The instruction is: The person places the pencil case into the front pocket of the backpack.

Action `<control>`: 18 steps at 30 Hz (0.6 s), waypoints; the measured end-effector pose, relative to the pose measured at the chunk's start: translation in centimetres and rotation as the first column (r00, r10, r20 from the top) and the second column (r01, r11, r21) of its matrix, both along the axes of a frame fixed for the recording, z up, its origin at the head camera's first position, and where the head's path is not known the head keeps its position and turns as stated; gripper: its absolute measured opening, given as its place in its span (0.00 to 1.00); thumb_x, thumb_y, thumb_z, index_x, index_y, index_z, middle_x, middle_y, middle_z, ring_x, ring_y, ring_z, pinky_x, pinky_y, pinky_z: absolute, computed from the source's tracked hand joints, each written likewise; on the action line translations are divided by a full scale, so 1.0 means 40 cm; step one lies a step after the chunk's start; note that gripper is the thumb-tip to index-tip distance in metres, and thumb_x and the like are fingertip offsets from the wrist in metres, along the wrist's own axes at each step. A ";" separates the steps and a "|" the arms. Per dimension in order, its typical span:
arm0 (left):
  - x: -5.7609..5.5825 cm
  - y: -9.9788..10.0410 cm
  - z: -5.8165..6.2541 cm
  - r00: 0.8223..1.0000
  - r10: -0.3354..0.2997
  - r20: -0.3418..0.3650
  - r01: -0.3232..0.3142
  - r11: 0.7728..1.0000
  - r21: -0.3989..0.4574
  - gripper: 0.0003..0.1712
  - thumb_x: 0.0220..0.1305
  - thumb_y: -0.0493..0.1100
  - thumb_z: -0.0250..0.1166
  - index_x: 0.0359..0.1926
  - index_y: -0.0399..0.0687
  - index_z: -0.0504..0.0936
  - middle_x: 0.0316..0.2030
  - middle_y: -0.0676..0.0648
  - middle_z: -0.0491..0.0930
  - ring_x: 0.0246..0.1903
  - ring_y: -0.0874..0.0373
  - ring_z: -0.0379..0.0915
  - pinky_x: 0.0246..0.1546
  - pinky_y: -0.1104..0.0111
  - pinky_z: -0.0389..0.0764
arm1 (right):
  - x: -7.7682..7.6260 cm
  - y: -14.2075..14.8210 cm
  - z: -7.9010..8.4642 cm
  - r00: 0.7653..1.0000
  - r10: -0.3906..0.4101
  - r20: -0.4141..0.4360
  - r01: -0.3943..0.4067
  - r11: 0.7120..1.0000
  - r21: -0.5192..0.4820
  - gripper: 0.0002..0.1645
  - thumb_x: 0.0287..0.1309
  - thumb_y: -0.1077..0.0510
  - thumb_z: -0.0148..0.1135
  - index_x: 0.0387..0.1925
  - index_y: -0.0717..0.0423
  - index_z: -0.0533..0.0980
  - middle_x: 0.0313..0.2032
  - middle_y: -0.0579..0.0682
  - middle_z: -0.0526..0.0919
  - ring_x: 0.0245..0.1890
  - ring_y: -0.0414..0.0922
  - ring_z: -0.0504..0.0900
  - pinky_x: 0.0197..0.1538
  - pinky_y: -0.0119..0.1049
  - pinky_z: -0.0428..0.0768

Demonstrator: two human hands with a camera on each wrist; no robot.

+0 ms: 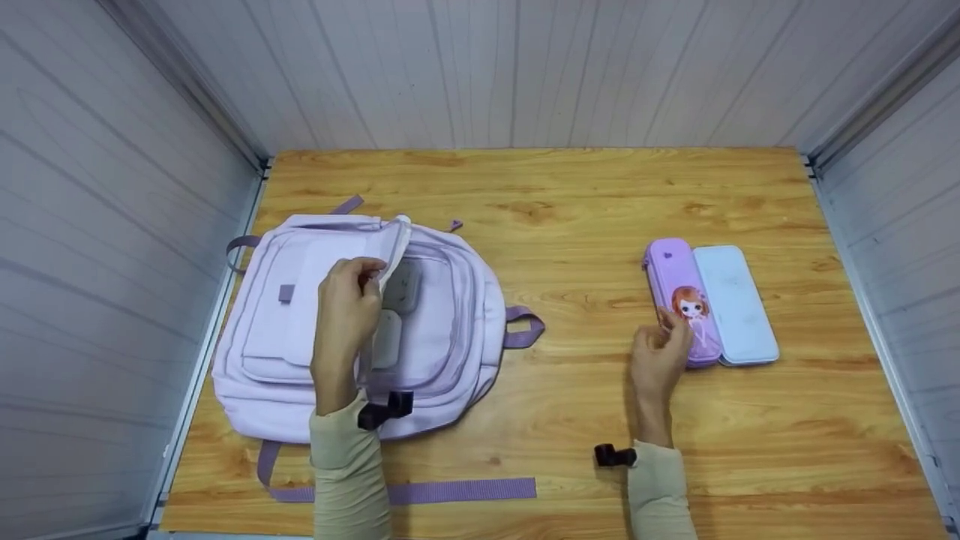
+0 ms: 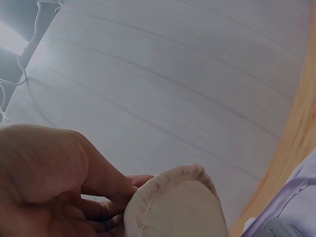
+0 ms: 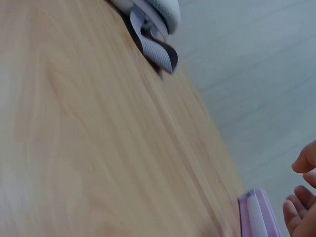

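A pale lilac backpack [image 1: 442, 337] lies flat at the left. My left hand [image 1: 349, 307] pinches the edge of its front pocket flap [image 1: 395, 247] and holds it raised; the left wrist view shows thumb and fingers on the hem of the flap [image 2: 177, 207]. Inside the pocket, a grey rounded object [image 1: 403, 289] and a white one [image 1: 387, 339] show partly. My right hand [image 1: 661, 352] is at the lower left of a purple pencil case [image 1: 671, 262] printed with a doll-like girl. Its fingers are loosely bent, with nothing between them; contact with the case cannot be told.
A light blue flat case [image 1: 739, 307] lies against the purple one; whether they are joined is unclear. Purple straps [image 1: 465, 490] extend from the backpack over the wooden table [image 1: 570, 202]. Pale panels [image 1: 480, 75] enclose the table at the back and sides.
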State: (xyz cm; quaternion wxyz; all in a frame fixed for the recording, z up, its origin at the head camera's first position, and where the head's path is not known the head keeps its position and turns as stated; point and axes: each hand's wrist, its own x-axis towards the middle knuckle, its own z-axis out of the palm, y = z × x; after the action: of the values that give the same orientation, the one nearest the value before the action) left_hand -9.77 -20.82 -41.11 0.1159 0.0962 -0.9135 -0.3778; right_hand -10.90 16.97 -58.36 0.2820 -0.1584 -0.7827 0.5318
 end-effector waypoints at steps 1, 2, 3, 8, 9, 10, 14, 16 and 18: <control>0.000 0.001 0.000 1.000 -0.002 0.001 0.002 1.000 0.001 0.14 0.59 0.28 0.52 0.42 0.33 0.82 0.35 0.38 0.78 0.36 0.48 0.72 0.40 0.61 0.70 | 0.000 0.010 -0.003 1.000 -0.024 -0.001 0.024 1.000 0.018 0.22 0.50 0.73 0.57 0.50 0.66 0.74 0.49 0.61 0.73 0.52 0.49 0.70 0.56 0.36 0.67; -0.001 0.003 0.000 1.000 -0.003 0.003 0.003 1.000 0.001 0.14 0.59 0.28 0.52 0.42 0.33 0.82 0.35 0.38 0.78 0.36 0.48 0.72 0.40 0.61 0.70 | 0.001 0.019 -0.006 0.999 -0.048 -0.004 0.048 0.998 0.036 0.22 0.49 0.73 0.57 0.50 0.66 0.74 0.49 0.62 0.72 0.53 0.51 0.69 0.57 0.39 0.66; -0.001 0.003 0.000 1.000 -0.004 0.006 0.004 1.000 0.003 0.14 0.59 0.28 0.52 0.42 0.33 0.82 0.35 0.38 0.78 0.36 0.48 0.72 0.40 0.61 0.70 | 0.001 0.028 -0.010 0.998 -0.068 -0.011 0.069 0.996 0.059 0.23 0.48 0.73 0.58 0.50 0.66 0.74 0.50 0.63 0.72 0.54 0.52 0.68 0.59 0.42 0.64; -0.001 0.004 0.001 1.000 -0.007 0.012 0.007 1.000 -0.001 0.15 0.59 0.28 0.52 0.42 0.33 0.82 0.35 0.39 0.78 0.37 0.48 0.72 0.40 0.61 0.70 | 0.009 0.065 -0.027 0.987 -0.159 0.014 0.156 0.980 0.122 0.26 0.46 0.70 0.63 0.51 0.64 0.73 0.56 0.64 0.68 0.58 0.58 0.63 0.61 0.47 0.59; -0.001 0.003 0.001 1.000 -0.004 0.011 0.004 1.000 -0.003 0.15 0.59 0.28 0.52 0.42 0.33 0.82 0.35 0.39 0.78 0.36 0.48 0.72 0.40 0.61 0.70 | 0.011 0.073 -0.028 0.984 -0.173 0.032 0.168 0.978 0.122 0.27 0.46 0.69 0.64 0.52 0.63 0.73 0.57 0.64 0.67 0.58 0.58 0.61 0.61 0.47 0.58; -0.001 0.003 0.002 1.000 -0.003 0.007 0.003 1.000 -0.006 0.14 0.59 0.28 0.52 0.42 0.33 0.82 0.35 0.38 0.78 0.36 0.48 0.72 0.40 0.61 0.70 | 0.012 0.080 -0.029 0.980 -0.189 0.055 0.182 0.976 0.119 0.28 0.46 0.68 0.64 0.53 0.62 0.72 0.59 0.63 0.66 0.60 0.58 0.60 0.62 0.46 0.58; 0.000 0.002 0.001 1.000 -0.003 0.001 0.003 1.000 -0.010 0.14 0.58 0.28 0.52 0.41 0.33 0.82 0.35 0.38 0.78 0.36 0.48 0.72 0.40 0.61 0.70 | 0.018 0.106 -0.031 0.964 -0.221 0.150 0.209 0.974 0.089 0.33 0.47 0.66 0.65 0.58 0.61 0.69 0.63 0.61 0.62 0.64 0.56 0.56 0.65 0.44 0.55; 0.000 0.003 0.000 1.000 -0.005 0.002 0.005 1.000 -0.010 0.14 0.59 0.28 0.52 0.41 0.32 0.82 0.35 0.38 0.78 0.36 0.48 0.72 0.40 0.61 0.70 | 0.021 0.116 -0.032 0.959 -0.222 0.178 0.213 0.975 0.068 0.35 0.47 0.66 0.65 0.59 0.61 0.67 0.64 0.61 0.61 0.65 0.56 0.56 0.66 0.44 0.54; 0.000 0.003 -0.001 1.000 -0.005 0.007 0.005 1.000 -0.007 0.14 0.59 0.28 0.52 0.41 0.33 0.82 0.35 0.38 0.78 0.37 0.48 0.72 0.40 0.61 0.70 | 0.025 0.122 -0.035 0.957 -0.218 0.193 0.213 0.976 0.047 0.37 0.47 0.66 0.66 0.61 0.60 0.65 0.63 0.61 0.61 0.64 0.56 0.56 0.67 0.43 0.54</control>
State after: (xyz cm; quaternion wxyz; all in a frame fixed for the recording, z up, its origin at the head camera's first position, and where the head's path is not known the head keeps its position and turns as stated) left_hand -9.77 -20.69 -41.14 0.1121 0.0949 -0.9155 -0.3745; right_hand -9.92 21.86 -59.76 0.2613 -0.2907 -0.7916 0.4696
